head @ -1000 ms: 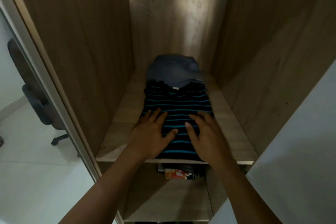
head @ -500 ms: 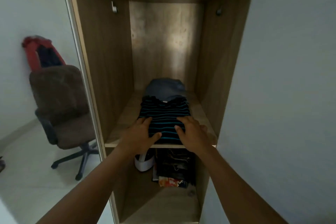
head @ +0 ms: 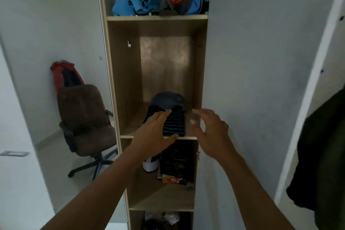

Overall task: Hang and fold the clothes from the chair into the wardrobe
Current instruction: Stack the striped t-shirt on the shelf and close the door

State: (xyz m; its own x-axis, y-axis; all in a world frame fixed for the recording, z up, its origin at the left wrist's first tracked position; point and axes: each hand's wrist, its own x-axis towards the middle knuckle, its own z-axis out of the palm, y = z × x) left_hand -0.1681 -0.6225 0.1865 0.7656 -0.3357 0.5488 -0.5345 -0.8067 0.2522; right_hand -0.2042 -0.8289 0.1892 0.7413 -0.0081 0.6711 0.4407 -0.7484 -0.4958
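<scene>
Our folded striped shirt sits on the wardrobe's middle shelf, partly over a grey garment. Left hand lies flat and open over it, right hand spread, holding nothing. Soft, light, floppy stuff; we'd lift from under both side edges.

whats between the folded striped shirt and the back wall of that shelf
In the head view, a folded grey-blue garment lies behind the striped shirt; beyond it, bare shelf.

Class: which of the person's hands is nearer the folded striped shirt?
Left. The left hand overlaps the striped shirt; the right hand hovers open to its right, apart.
</scene>
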